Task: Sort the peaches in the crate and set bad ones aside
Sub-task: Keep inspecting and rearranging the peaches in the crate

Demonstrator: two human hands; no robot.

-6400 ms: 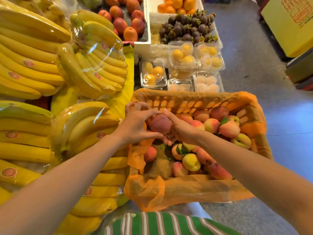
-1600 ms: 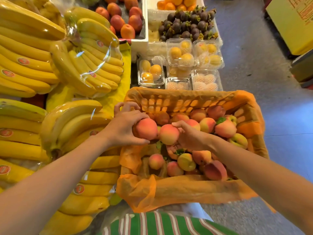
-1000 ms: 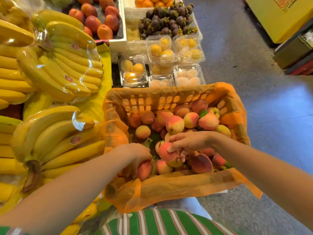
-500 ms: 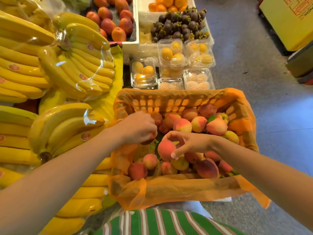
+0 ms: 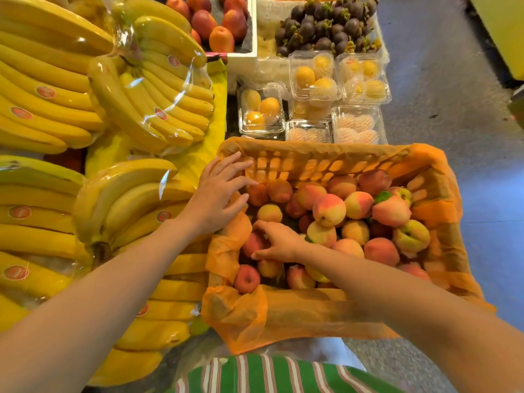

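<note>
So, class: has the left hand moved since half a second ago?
Yes. The left hand has shifted toward the far-left corner of the crate, fingers now spread open.

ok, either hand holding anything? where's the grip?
Right hand grips a reddish peach, fingers over its top, thumb beneath. Left hand open, holding nothing.
</note>
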